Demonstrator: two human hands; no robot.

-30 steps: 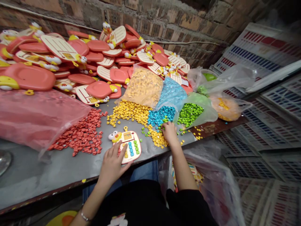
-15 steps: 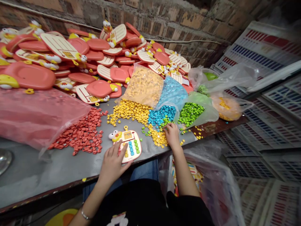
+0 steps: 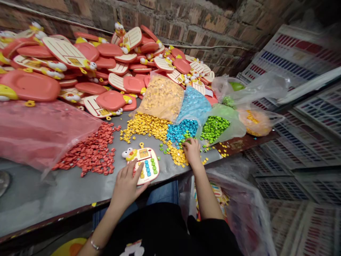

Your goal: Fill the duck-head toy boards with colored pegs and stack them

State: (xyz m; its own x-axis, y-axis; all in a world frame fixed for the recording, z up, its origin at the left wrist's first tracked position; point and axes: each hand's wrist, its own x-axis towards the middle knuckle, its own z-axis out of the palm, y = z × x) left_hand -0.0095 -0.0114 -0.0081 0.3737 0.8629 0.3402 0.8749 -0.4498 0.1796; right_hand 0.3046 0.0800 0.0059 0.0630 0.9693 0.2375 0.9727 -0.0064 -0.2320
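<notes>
Braces with the left hand [image 3: 125, 183] a toy board [image 3: 150, 160] lying face up near the front edge of the table [image 3: 66, 192], with fingers spread over its lower left side and not closed into a grip, presumably to stop it sliding. Bends the right hand [image 3: 192, 151] down at the edge of a smaller yellow heap [image 3: 178, 156], beside stray green bits; cannot tell whether anything is pinched there (fingertips hidden from this angle). Set out by colour within an arm's reach, likely to spare searching: at the left, red pieces [image 3: 94, 153] spilling from a limp pink bag [image 3: 48, 131]; beyond the board, yellow pieces [image 3: 149, 126], blue pieces [image 3: 181, 131] and green pieces [image 3: 214, 128], each at the mouth of a cloudy film bag, probably opened toward the body for easy scooping. Looks like smooth, hard plastic throughout, cream and round-cornered in the board, with a bulging-eyed yellow head and rounded blocks in columns. Piled loosely behind, against rough brick wall [image 3: 173, 25]: glossy red-backed boards [image 3: 112, 101], probably stacked there to save room.
</notes>
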